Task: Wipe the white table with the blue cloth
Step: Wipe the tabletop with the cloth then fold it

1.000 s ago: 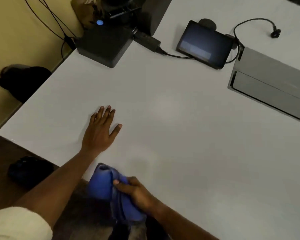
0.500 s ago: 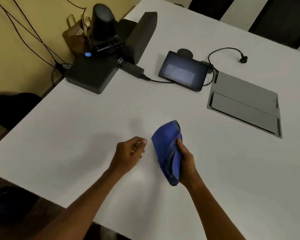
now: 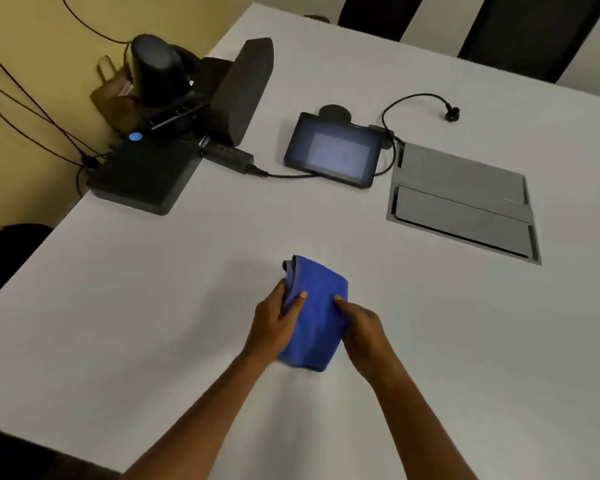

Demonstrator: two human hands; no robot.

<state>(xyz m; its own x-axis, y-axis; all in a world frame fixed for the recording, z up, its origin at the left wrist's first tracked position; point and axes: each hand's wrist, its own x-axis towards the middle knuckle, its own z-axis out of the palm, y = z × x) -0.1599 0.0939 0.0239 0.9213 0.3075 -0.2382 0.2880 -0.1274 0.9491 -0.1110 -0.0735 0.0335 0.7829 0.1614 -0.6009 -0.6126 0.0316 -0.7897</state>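
Fingers of left hand and right hand pinching folded blue cloth on white table

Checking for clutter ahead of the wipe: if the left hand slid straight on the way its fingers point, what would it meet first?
Past the blue cloth it holds, the left hand would probably cross bare table and reach the tablet first, though depth is unclear.

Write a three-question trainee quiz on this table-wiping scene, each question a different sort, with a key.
1. True or false: only one of the hands is on the blue cloth.
2. Which sits nearest the cloth? A) tablet B) black box C) grey hatch
3. Fill in: the cloth is ____, not spread flat, on the white table.

Key: 1 false, the left hand and the right hand both grip it; 2 A; 3 folded.
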